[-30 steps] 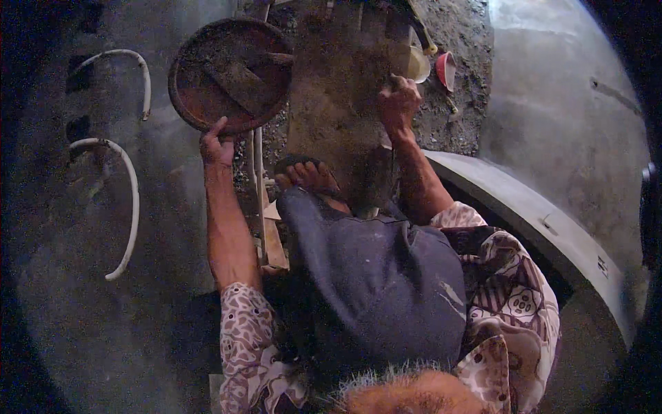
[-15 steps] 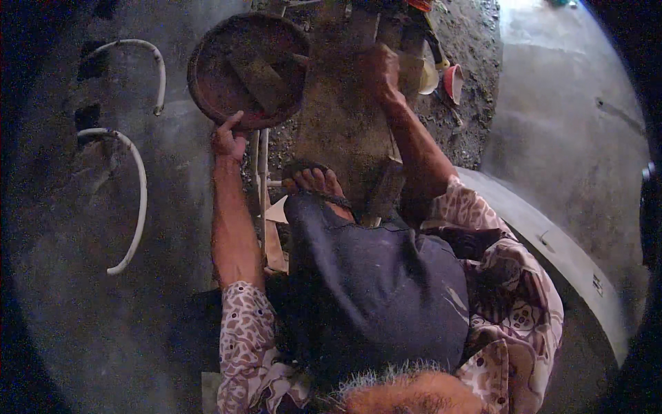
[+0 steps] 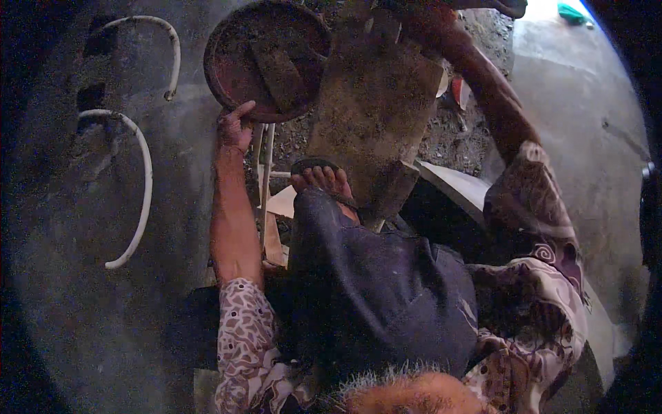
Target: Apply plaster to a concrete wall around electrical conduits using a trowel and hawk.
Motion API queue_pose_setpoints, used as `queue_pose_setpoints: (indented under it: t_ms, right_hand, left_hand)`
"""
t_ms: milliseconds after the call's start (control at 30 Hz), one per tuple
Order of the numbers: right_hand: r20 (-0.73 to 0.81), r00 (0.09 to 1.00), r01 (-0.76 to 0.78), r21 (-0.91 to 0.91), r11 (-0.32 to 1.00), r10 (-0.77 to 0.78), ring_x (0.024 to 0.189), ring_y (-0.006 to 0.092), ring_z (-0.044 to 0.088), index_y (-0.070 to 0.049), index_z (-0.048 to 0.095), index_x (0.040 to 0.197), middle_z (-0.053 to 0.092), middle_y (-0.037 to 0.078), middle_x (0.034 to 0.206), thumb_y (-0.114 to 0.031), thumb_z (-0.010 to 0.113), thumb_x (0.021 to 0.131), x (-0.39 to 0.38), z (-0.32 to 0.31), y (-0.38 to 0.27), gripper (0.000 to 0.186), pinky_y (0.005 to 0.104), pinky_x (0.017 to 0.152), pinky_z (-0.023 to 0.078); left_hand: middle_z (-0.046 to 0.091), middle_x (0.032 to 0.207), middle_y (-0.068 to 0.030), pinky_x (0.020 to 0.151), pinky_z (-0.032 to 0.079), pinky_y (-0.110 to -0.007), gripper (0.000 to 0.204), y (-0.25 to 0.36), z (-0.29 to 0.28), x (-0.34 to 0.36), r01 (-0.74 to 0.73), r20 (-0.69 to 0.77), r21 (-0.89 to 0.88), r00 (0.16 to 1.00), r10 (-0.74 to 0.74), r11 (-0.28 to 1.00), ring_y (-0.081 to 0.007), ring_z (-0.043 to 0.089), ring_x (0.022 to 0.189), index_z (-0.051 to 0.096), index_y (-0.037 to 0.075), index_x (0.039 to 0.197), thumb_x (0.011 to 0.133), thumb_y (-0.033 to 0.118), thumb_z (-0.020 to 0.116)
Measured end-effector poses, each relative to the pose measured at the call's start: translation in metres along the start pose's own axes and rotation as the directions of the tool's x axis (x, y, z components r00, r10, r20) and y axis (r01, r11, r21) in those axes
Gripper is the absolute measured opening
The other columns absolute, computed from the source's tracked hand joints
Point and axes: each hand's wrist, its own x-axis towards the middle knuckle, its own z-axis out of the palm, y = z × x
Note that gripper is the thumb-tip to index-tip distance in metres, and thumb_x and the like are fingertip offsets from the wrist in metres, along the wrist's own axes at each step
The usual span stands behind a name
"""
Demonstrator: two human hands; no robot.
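A shallow round reddish-brown basin point(image 3: 231, 86) is at the upper left of the middle. My left hand point(image 3: 236, 127) is closed on its near rim, with the thumb over the edge. Inside the basin lies a flat, rectangular board-like piece point(image 3: 281, 76), dusty and dark. My right hand point(image 3: 436, 29) reaches to the far end of a wide, dirty board point(image 3: 365, 103). It is dim there and the fingers do not show clearly, so whether they hold anything cannot be made out. My sandalled foot point(image 3: 321, 181) rests by the near end of the board.
Two bent white pipes point(image 3: 146, 186) come out of dark holes in the grey concrete on the left. A small red and white piece point(image 3: 460, 93) lies on rough soil beside the board. Thin pale pipes point(image 3: 265, 162) and cardboard scraps point(image 3: 274, 241) are left of my foot.
My right hand has moved farther away and to the right, its elbow swinging outward. The view has shifted slightly. My left hand keeps its hold on the basin rim.
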Motion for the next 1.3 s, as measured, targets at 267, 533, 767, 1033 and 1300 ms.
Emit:
queue_pose_setpoints:
  t_ms: [267,533,767,1033,1300]
  right_hand:
    - [0.205,0.978,0.014,0.082,0.997,-0.031,0.068,0.0302,0.058,-0.009,0.066,0.094,0.061,0.015,0.077,-0.017,0.063,0.078,0.125,-0.044,-0.066,0.018,0.0431,0.061,0.046]
    - [0.316,0.949,-0.011,0.087,0.996,-0.017,0.058,0.03,0.057,-0.012,0.067,0.092,0.059,0.012,0.068,-0.016,0.061,0.076,0.156,-0.064,-0.08,0.018,0.0428,0.051,0.045]
    - [0.482,0.853,-0.347,0.236,0.908,0.201,0.067,0.0326,0.061,-0.005,0.065,0.088,0.063,0.014,0.077,-0.011,0.059,0.075,0.107,-0.142,-0.098,0.015,0.0438,0.058,0.049]
    - [0.272,0.713,-0.701,0.251,0.668,0.646,0.061,0.0337,0.058,-0.002,0.06,0.084,0.061,0.015,0.069,-0.043,0.066,0.082,-0.253,-0.052,-0.158,0.041,0.0428,0.059,0.047]
    - [0.692,0.038,-0.988,-0.082,0.131,0.72,0.078,0.0429,0.064,0.004,0.05,0.086,0.062,0.027,0.076,-0.067,0.064,0.073,-0.218,-0.118,-0.255,0.074,0.0487,0.067,0.051]
  left_hand:
    - [0.063,0.107,-0.0073,0.095,0.047,-0.04,0.043,0.002,0.02,-0.007,-0.046,0.06,-0.066,0.997,0.05,0.997,-0.0258,0.06,0.099,0.059,0.001,0.113,0.072,-0.003,0.07]
    - [0.063,0.11,-0.0057,0.094,0.047,-0.04,0.045,-0.001,0.021,-0.007,-0.023,0.093,-0.006,0.995,0.024,1.0,-0.0248,0.059,0.1,0.059,0.004,0.115,0.071,-0.003,0.068]
    - [0.061,0.113,-0.0084,0.094,0.046,-0.042,0.045,0.004,-0.009,-0.012,-0.191,0.02,0.228,0.981,0.192,0.955,-0.0275,0.057,0.104,0.057,0.002,0.117,0.073,-0.003,0.066]
    - [0.056,0.121,-0.0124,0.099,0.044,-0.044,0.053,0.007,0.018,-0.005,-0.101,-0.092,-0.157,0.992,0.087,0.982,-0.0307,0.054,0.11,0.049,-0.001,0.125,0.074,-0.009,0.062]
    - [0.056,0.118,-0.0132,0.096,0.047,-0.042,0.048,0.029,0.062,-0.047,-0.011,0.092,-0.273,0.995,0.038,0.962,-0.0302,0.055,0.107,0.05,-0.002,0.122,0.076,-0.006,0.063]
